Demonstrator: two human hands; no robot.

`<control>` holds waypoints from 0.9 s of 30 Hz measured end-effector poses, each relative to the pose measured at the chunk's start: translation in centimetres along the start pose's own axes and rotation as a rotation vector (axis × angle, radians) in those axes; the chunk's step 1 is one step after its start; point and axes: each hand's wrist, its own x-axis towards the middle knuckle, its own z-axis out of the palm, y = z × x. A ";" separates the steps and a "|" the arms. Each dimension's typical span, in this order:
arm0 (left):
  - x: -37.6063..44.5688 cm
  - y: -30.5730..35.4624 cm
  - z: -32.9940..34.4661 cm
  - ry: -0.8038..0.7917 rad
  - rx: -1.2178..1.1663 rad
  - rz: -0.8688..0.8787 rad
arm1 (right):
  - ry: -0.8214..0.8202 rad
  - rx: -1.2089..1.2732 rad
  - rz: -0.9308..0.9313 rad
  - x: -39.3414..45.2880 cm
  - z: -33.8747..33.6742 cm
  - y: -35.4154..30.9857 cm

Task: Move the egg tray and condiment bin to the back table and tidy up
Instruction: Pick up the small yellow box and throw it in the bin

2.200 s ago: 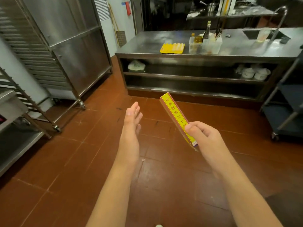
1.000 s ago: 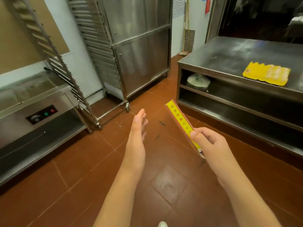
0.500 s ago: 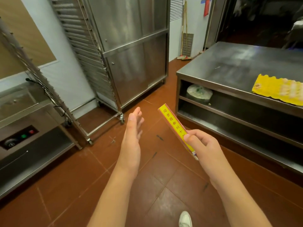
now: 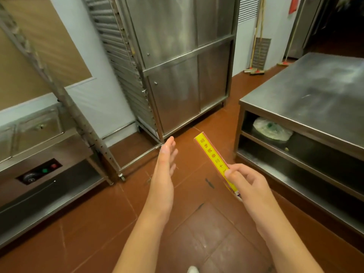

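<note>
Right hand (image 4: 249, 186) at 4 o'clock pinched a slim yellow-edged box (image 4: 214, 161) with red characters, tilted toward 11 o'clock, left hand (image 4: 164, 174) flat and empty beside it, steel table (image 4: 307, 99) at 2 o'clock, steel cabinet (image 4: 187, 75) at 12 o'clock.

The flat box (image 4: 215, 163) shows a bright yellow edge printed with red characters and a reddish-brown face. Beneath it the floor (image 4: 98, 223) is rust-red tile. Right of the box the bench (image 4: 307, 99) is dull silver steel; to its left, green and red buttons (image 4: 49, 168) dot a black panel.
</note>
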 end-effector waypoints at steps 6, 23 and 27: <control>9.6 -1.8 -0.1 0.022 -0.028 0.002 | -0.025 -0.046 -0.001 10.1 1.5 0.1; 38.8 -2.4 11.2 -0.171 -0.103 -0.012 | 0.170 -0.100 0.023 36.0 -4.8 -0.3; 44.5 -1.8 14.0 -0.134 -0.075 0.005 | 0.129 -0.082 -0.004 43.2 -7.1 -0.9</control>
